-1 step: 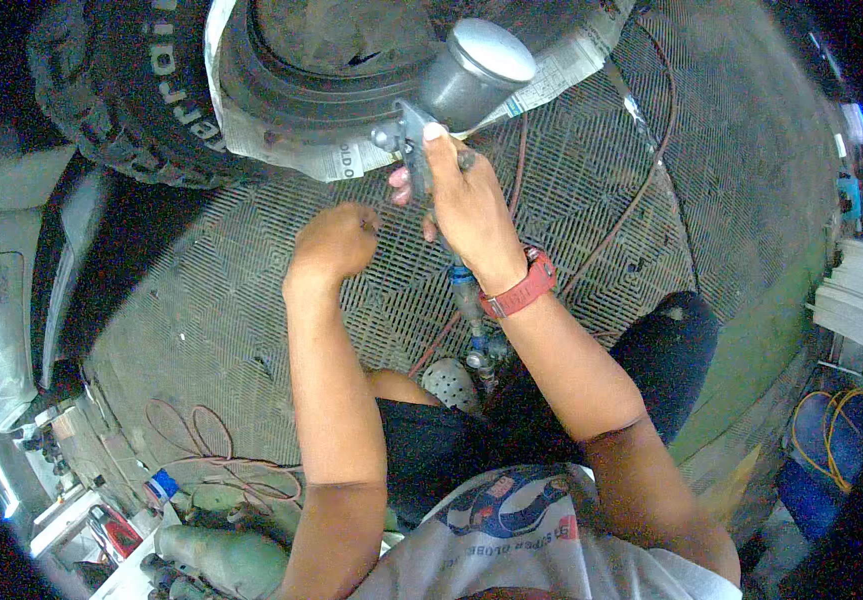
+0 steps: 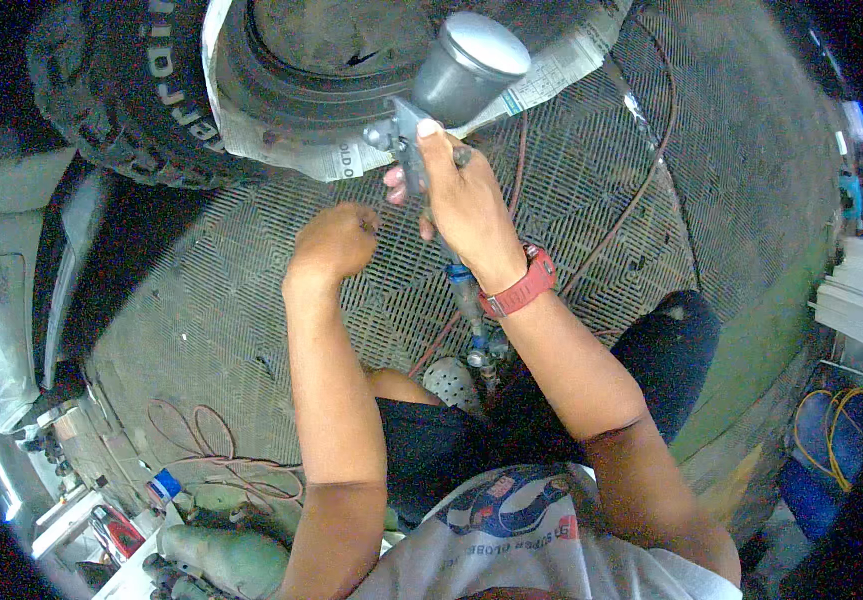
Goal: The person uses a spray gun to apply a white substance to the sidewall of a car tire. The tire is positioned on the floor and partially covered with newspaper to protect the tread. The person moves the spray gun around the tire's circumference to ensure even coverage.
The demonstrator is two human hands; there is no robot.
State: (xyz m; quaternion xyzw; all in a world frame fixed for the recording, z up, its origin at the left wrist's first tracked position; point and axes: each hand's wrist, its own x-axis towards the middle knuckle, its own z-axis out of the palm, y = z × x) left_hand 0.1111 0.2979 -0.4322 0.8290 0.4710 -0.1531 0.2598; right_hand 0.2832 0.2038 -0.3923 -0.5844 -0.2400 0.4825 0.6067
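Note:
My right hand [image 2: 466, 195] grips a metal spray gun [image 2: 408, 150], its thumb up near the top of the body and its fingers wrapped round the handle. A silver paint cup [image 2: 469, 70] with a rounded lid sits tilted on top of the gun. Below the hand an air fitting with a blue collar [image 2: 461, 275] hangs from the handle. The gun's nozzle points left, in front of a wheel rim [image 2: 321, 110] edged with newspaper [image 2: 296, 165]. To the left of the gun, my left hand [image 2: 336, 240] is closed in a fist, with nothing showing from it.
A knobbly tyre [image 2: 141, 100] stands at the upper left. A reddish hose [image 2: 663, 130] runs over the ribbed mat [image 2: 221, 300], and more hose [image 2: 201, 440] lies coiled at lower left near a green tank [image 2: 221, 555]. A blue container [image 2: 821, 500] stands at right.
The spray gun and my right hand have shifted very slightly left and up. My left hand stays in place.

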